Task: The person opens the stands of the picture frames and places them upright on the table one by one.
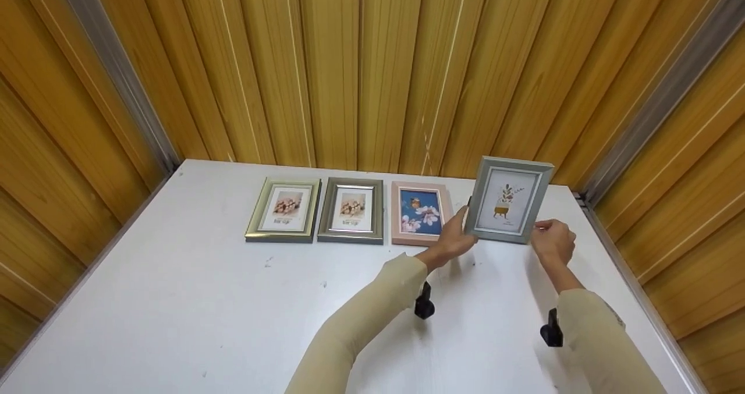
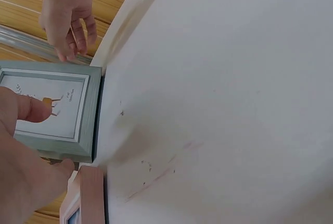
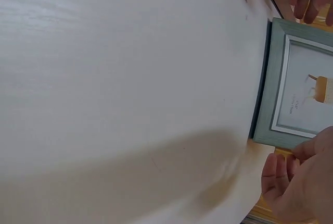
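A grey-green picture frame (image 1: 508,199) with a plant print stands tilted up at the right end of a row. My left hand (image 1: 453,238) grips its left edge low down. In the left wrist view the thumb (image 2: 36,109) overlaps the frame's front, while a fingertip (image 2: 66,166) shows beside its lower edge. By the right edge is my right hand (image 1: 554,241), its fingers loosely bent; contact with the frame is unclear. A pink frame (image 1: 396,215) with a blossom picture lies just left of the left hand.
Further left lie a dark silver frame (image 1: 350,238) and a gold frame (image 1: 257,210), both face up. All are on a white table (image 1: 233,312) near its back edge. Wood-patterned panels (image 1: 332,74) close off the back and sides, with metal posts at the corners.
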Tool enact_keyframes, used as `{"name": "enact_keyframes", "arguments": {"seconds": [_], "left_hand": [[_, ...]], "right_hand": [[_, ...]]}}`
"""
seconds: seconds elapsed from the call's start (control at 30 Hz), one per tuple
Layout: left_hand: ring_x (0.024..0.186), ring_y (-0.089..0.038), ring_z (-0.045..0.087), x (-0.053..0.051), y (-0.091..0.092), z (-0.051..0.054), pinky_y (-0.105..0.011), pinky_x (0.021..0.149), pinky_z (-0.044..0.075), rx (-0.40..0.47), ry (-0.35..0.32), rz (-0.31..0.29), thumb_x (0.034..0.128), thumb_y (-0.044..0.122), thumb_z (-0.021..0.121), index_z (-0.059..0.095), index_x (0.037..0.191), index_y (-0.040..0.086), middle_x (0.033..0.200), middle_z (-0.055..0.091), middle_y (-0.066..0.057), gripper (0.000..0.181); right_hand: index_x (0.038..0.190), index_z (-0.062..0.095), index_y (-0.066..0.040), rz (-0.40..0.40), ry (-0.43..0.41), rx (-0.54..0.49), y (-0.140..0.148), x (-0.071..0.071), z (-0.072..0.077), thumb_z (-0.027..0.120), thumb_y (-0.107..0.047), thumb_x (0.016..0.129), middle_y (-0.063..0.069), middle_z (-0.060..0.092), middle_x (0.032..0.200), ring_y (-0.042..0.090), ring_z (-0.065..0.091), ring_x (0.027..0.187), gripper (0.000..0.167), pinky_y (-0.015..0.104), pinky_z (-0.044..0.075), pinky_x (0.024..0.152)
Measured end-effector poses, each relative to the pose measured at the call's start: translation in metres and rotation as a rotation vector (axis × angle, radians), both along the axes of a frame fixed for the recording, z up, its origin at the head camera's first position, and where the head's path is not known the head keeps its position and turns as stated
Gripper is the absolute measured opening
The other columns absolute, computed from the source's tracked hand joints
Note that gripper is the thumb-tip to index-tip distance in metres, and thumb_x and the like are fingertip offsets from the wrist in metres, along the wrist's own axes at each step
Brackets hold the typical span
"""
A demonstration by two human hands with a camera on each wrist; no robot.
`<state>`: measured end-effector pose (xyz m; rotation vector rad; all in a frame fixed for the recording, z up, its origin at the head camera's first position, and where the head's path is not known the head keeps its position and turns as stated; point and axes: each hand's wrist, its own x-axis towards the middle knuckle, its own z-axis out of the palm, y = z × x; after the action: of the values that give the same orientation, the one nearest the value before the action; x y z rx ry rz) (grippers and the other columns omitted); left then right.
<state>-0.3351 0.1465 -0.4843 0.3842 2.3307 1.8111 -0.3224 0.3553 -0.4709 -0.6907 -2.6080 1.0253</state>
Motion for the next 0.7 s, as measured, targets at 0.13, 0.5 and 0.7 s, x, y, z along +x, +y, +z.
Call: {"name": "enact_keyframes", "arguments": {"seconds": [0.13,0.5,0.7], "left_hand": [[0.151,-0.031,0.037,-0.006,-0.017,0.009,-0.040,0.126,0.030,-0.041,0.033,0.039,0.0870,0.000,0.058,0.033,0.157,0.001,0.162,0.040,-0.018,0.075],[0.145,-0.038,0.043,-0.023,-0.069,0.017,-0.043,0.122,0.036,-0.144,0.097,0.218,0.0846,-0.005,0.053,0.040,0.150,-0.007,0.153,0.046,-0.027,0.067],[0.136,-0.039,0.049,-0.026,-0.085,0.013,-0.044,0.116,0.042,-0.334,0.134,0.348,0.0858,-0.001,0.056,0.052,0.143,-0.004,0.142,0.055,-0.025,0.057]], "right_hand": [[0.110,0.069,0.006,0.028,-0.140,0.080,0.003,-0.001,0.018,0.054,-0.015,0.093,0.028,0.069,0.114,0.040,0.064,0.096,0.031,0.042,0.050,0.069],[0.101,0.062,0.006,0.342,-0.371,0.115,-0.031,-0.012,0.042,0.051,-0.018,0.096,0.006,0.067,0.074,0.015,0.063,0.065,0.027,0.028,0.057,0.061],[0.090,0.067,0.009,0.527,-0.362,0.040,-0.061,-0.017,0.034,0.054,-0.012,0.093,0.005,0.065,0.068,0.010,0.063,0.059,0.024,0.027,0.061,0.062]]}}
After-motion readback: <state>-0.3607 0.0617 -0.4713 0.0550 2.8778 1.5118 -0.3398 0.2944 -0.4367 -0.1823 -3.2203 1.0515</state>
